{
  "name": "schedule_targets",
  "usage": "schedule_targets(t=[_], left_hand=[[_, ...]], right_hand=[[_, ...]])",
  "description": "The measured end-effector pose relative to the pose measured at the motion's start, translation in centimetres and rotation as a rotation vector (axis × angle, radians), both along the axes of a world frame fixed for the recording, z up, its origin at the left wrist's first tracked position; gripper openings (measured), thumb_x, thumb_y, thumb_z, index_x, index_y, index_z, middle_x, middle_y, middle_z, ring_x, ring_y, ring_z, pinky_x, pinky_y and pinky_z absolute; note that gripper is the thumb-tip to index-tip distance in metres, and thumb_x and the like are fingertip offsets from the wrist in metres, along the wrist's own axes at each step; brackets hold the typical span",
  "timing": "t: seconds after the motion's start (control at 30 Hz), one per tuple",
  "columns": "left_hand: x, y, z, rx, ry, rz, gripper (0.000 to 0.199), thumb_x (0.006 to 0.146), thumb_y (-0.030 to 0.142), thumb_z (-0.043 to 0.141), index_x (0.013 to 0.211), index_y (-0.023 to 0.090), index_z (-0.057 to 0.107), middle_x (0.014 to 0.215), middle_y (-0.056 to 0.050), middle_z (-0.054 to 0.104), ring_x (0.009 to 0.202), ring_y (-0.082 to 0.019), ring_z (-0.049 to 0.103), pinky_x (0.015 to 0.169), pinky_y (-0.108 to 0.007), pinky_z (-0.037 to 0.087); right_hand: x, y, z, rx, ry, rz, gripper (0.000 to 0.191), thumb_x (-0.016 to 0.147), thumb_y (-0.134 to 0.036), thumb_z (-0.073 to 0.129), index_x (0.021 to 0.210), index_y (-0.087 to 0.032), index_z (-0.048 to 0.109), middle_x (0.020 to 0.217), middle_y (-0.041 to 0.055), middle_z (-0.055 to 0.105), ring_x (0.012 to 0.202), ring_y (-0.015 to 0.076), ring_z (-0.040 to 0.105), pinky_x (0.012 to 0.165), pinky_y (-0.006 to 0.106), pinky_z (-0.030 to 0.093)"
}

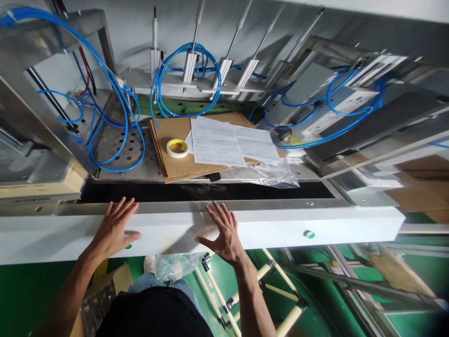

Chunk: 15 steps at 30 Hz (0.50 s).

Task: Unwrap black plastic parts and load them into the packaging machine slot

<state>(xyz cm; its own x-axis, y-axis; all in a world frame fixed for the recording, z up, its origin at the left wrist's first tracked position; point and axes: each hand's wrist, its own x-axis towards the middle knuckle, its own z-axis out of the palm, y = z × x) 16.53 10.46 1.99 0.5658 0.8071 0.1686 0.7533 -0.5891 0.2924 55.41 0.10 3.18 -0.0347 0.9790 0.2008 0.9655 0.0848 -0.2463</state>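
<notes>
My left hand point(117, 229) is over the white front rail point(273, 229) of a machine, fingers spread, holding nothing. Its thumb partly hides a green button point(128, 245). To the right, my right hand point(224, 231) is spread in the same way over the rail, also holding nothing. Whether the palms touch the rail, I cannot tell. Beyond the hands, flat brown cardboard point(175, 168) lies on a perforated metal plate point(119, 147). On the cardboard rest a roll of tape point(177, 148) and several printed sheets point(217, 142).
Blue air hoses point(159, 84) coil above the plate, near several upright cylinders point(190, 68). Clear plastic point(277, 177) hangs over a dark slot point(157, 192) behind the rail. A second green button point(309, 234) is at right. A tube frame point(263, 281) stands below.
</notes>
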Motion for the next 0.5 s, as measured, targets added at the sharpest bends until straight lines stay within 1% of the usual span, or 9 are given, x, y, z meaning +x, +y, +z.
schedule_targets(t=[0.1,0.17,0.23,0.37,0.5], left_hand=[[0.3,-0.1,-0.4,0.047,0.0,0.018,0.078,0.09,0.045,0.072,0.158,0.02,0.043,0.165,-0.018,0.047,0.157,-0.043,0.036,0.126,-0.071,0.026],[0.4,-0.1,-0.6,0.071,0.01,0.027,0.077,0.09,0.046,0.072,0.157,0.019,0.044,0.166,-0.019,0.046,0.157,-0.044,0.036,0.125,-0.072,0.027],[0.5,-0.1,-0.7,0.085,0.02,0.031,0.077,0.091,0.048,0.071,0.156,0.018,0.046,0.166,-0.02,0.045,0.156,-0.044,0.036,0.125,-0.071,0.028],[0.4,0.3,-0.8,0.104,0.008,0.024,0.078,0.092,0.055,0.07,0.157,0.019,0.046,0.165,-0.02,0.046,0.155,-0.044,0.039,0.125,-0.07,0.027],[0.3,0.7,-0.9,0.111,-0.019,0.02,0.092,0.088,0.064,0.071,0.161,0.018,0.04,0.165,-0.021,0.046,0.155,-0.044,0.039,0.125,-0.071,0.026]], right_hand=[[-1.1,-0.1,0.7,0.055,-0.014,0.007,0.082,0.09,-0.057,0.072,0.162,-0.029,0.044,0.171,0.0131,0.038,0.159,0.0416,0.031,0.124,0.066,0.028],[-2.0,0.0,0.8,0.069,-0.039,0.034,0.073,0.093,-0.054,0.069,0.159,-0.029,0.05,0.168,0.0127,0.044,0.157,0.0407,0.034,0.125,0.066,0.026],[-2.7,0.3,0.6,0.064,-0.055,0.06,0.068,0.095,-0.053,0.067,0.156,-0.027,0.054,0.165,0.0136,0.048,0.156,0.0404,0.036,0.125,0.066,0.026],[-2.9,0.9,0.0,0.054,-0.058,0.059,0.07,0.096,-0.052,0.064,0.158,-0.023,0.051,0.164,0.0161,0.049,0.156,0.0408,0.037,0.125,0.066,0.026],[-2.3,1.1,-0.6,0.066,-0.055,0.07,0.072,0.096,-0.052,0.063,0.16,-0.022,0.048,0.162,0.0165,0.051,0.154,0.0402,0.039,0.125,0.065,0.028]])
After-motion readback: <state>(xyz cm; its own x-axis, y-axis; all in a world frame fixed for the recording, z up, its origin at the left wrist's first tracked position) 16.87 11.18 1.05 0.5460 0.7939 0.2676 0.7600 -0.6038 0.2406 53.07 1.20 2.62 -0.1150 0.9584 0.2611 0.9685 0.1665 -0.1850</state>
